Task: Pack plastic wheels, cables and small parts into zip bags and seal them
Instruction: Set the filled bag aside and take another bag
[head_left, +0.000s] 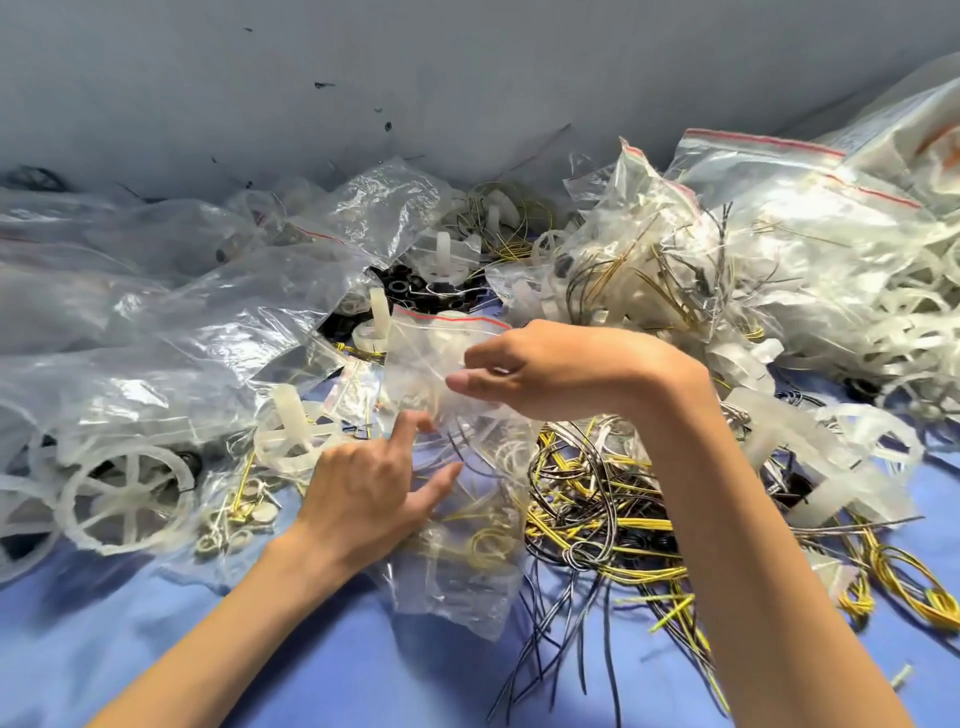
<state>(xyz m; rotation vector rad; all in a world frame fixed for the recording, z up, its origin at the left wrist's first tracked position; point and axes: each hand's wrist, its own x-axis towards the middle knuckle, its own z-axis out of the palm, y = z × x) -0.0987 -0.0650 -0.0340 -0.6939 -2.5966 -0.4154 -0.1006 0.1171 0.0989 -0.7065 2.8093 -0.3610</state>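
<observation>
- A white spoked plastic wheel (127, 501) lies far left on the blue cloth (156, 639).
- The left hand (363, 493) rests low on a clear zip bag (441, 353), its fingers (436, 480) spread and loose, gripping nothing.
- The zip bag, red-striped at its top, stands between both hands.
- The right hand (561, 374) pinches the bag's upper film with thumb and curled fingers.
- Yellow and black cables (613, 514) tangle just right of the bag, with filled zip bags (779, 249) piled behind them.

Pretty much the only open room was the bare blue cloth surface (311, 670) along the near edge. Left was blocked by crumpled clear plastic bags (156, 322) and a white spoked plastic wheel (127, 499). Right was blocked by a tangle of yellow and black cables (597, 525), with stuffed red-striped zip bags (779, 228) piled against the grey wall (363, 78).
</observation>
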